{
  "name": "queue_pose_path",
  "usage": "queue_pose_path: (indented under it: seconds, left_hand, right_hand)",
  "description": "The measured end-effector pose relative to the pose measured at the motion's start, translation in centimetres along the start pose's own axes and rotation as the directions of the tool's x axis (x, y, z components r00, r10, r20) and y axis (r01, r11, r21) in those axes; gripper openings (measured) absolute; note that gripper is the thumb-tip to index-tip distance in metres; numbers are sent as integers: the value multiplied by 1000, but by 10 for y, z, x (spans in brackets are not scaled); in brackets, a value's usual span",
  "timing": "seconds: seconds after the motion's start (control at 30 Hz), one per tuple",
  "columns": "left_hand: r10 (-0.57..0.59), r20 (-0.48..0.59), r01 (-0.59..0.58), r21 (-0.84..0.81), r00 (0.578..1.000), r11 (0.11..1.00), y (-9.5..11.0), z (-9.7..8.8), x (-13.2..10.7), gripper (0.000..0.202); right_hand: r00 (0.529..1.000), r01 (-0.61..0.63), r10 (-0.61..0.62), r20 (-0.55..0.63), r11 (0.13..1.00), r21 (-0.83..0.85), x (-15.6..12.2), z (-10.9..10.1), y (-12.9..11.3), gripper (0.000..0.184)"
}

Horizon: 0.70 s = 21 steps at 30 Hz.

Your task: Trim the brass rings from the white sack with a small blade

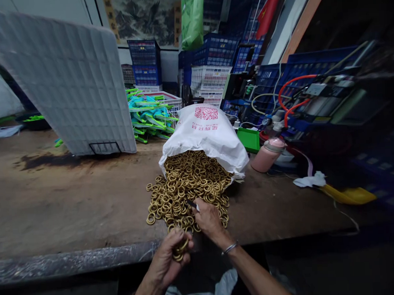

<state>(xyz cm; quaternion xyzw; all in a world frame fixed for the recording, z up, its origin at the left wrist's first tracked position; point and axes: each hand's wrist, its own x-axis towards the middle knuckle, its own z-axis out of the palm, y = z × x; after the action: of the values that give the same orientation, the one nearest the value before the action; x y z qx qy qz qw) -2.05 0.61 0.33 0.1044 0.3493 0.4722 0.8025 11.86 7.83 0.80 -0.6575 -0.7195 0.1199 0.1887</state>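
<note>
A heap of brass-coloured rings [185, 178] spills from the open mouth of a white woven sack [212, 136] onto the wooden table. Just off the table's front edge, my left hand [164, 262] curls around several loose brass rings [178, 254]. My right hand [209, 218] is at the near right side of the heap, closed on a small dark, thin tool [191, 204]. The tool's tip reaches among the rings; its exact kind is not clear. Part of its grip is hidden by my fingers.
A white ribbed panel [79, 83] stands on the left of the table. Behind the sack lie green and blue plastic pieces [150, 114]. To the right are a pink bottle [268, 154], a green tray [249, 139] and a machine with orange hoses [318, 90]. Crates [210, 79] are stacked behind.
</note>
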Motion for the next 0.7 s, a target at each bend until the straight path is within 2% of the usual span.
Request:
queue_pose_path:
  seconds: [0.1,0.2,0.27,0.33,0.47,0.6,0.7]
  left_hand:
    - [1,-21,-2,-18,1000,1000,3,5,7,16]
    - [12,-31,-13,-50,999,999,2,7,14,14]
    - [33,-41,-35,-60,999,998,1,8,16,16]
    - [55,-44,-57,-55,998,997,1,10,17,21]
    - [86,-30,-86,16,996,996,0,16,15,24]
    - [129,36,-132,107,991,985,-2,19,13,24]
    - [156,36,-160,147,987,976,-4,17,13,26]
  right_hand:
    - [998,-50,58,-16,948,313,-1,-2,3,19]
    - [991,-132,123,57,780,611,-7,-5,2,19]
    - [984,-174,136,111,685,707,-13,-7,2,18]
    - [982,-187,135,131,635,749,-20,-8,1,18]
    - [982,-187,114,148,613,768,-30,-7,-2,18]
    - [988,-150,68,140,646,748,-36,-4,-4,21]
    - [992,-115,44,117,689,715,-38,-4,-5,22]
